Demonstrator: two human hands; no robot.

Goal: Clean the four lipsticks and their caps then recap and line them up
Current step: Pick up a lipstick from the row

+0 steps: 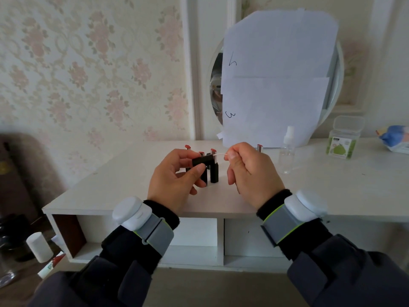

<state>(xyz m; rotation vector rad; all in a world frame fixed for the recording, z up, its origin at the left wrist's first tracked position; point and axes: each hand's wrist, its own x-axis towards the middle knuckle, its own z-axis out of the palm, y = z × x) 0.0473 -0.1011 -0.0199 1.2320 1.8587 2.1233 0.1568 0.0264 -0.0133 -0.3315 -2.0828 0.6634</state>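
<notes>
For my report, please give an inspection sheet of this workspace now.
Surface: white table, shelves below.
Job's things: four uncapped lipsticks upright; black cap in left hand; swab in right hand, its tip at the cap.
Clutter: spray bottle, swab box, wipes pack.
Hands: left hand and right hand both gripping.
Cables: nothing seen.
Surroundings: paper over a round mirror, floral wallpaper.
</notes>
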